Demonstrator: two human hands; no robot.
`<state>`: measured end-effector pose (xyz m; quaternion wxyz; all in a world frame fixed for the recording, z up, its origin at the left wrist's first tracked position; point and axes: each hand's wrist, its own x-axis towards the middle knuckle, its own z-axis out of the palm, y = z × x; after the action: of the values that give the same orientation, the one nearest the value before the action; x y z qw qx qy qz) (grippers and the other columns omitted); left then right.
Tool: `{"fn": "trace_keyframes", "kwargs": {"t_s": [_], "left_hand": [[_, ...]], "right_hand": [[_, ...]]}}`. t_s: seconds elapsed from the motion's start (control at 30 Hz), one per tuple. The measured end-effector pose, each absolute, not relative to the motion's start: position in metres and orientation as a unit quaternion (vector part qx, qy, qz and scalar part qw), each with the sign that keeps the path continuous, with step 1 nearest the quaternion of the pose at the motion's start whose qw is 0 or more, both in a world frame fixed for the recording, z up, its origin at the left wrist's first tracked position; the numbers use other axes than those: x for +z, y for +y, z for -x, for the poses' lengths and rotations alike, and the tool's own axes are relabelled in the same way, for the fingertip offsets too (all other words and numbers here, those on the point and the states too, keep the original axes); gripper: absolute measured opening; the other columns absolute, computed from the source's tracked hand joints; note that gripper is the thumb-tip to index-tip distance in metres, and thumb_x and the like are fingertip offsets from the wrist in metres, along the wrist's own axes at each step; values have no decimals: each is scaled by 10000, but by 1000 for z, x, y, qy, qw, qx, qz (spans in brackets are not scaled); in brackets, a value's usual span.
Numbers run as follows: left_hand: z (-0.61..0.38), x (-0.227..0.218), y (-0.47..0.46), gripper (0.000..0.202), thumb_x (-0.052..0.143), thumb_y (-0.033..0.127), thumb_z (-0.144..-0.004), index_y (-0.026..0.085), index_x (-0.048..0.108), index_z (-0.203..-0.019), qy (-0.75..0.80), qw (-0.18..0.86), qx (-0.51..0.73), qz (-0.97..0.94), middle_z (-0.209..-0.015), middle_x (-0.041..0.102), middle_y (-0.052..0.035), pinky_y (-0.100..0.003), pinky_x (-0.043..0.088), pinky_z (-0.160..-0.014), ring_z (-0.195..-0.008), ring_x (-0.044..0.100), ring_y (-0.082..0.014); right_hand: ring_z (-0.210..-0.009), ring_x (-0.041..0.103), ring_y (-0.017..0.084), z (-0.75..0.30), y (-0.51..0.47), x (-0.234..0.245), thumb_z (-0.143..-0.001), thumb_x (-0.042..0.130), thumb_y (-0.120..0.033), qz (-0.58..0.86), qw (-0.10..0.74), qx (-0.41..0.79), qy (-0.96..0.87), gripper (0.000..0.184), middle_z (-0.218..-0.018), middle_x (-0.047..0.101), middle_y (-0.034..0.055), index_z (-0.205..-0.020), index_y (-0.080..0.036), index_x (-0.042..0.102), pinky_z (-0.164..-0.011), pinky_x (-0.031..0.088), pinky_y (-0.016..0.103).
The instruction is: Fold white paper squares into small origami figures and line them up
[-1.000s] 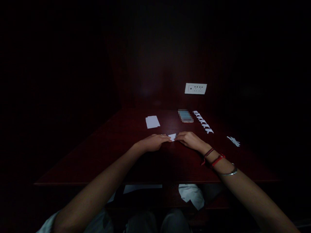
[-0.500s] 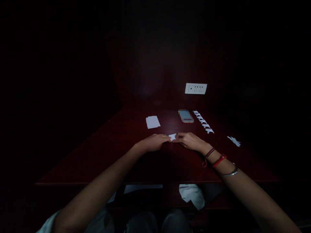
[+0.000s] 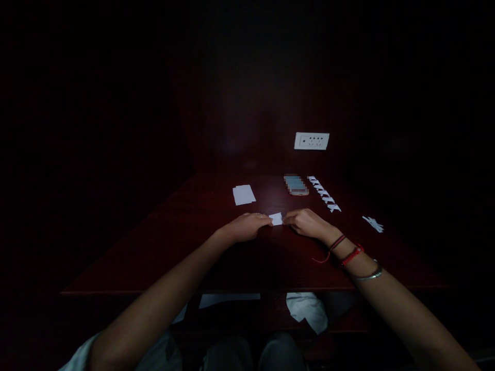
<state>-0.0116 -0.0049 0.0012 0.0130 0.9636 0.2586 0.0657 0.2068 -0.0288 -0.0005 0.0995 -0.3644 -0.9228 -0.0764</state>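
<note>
While both hands rest on the dark red table, they meet at a small white paper lying near the table's middle. The left hand has its fingertips closed on the paper's left edge, and the right hand has its fingertips closed on the right edge, so the piece is pinched between them against the tabletop. Red cords and a metal bangle circle the right wrist.

Beyond the hands lies a stack of white sheets, blank on its visible face. To its right is a phone, its face blurred so nothing can be read. Just beside the phone runs a row of folded white pieces, and one more folded piece sits apart at the right. A white socket plate on the back wall shows small holes, and any marking on it is too small to read.
</note>
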Motion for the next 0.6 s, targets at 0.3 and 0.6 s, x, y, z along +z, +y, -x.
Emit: {"fn": "trace_keyframes", "kwargs": {"t_s": [0.3,0.6], "left_hand": [[12,-3,-2,377,336,59,-726,253,451,-1028,256,23,75,-964,-1086,476,7,-266,310,-839,-992,427,-138],[1,-6,4,172,376,199,-774,190,470,-918,250,13,135,-959,-911,516,-24,-252,347,-770,-859,477,-144]], "right_hand": [[-813,520,125,-213,-25,-3,-728,391,-94,385,129,-72,-911,276,-903,574,39,-904,-178,587,-720,376,224],[-798,496,124,-197,-23,-6,-776,406,-237,354,140,-94,-920,214,-853,546,54,-902,-168,565,-698,363,226]]}}
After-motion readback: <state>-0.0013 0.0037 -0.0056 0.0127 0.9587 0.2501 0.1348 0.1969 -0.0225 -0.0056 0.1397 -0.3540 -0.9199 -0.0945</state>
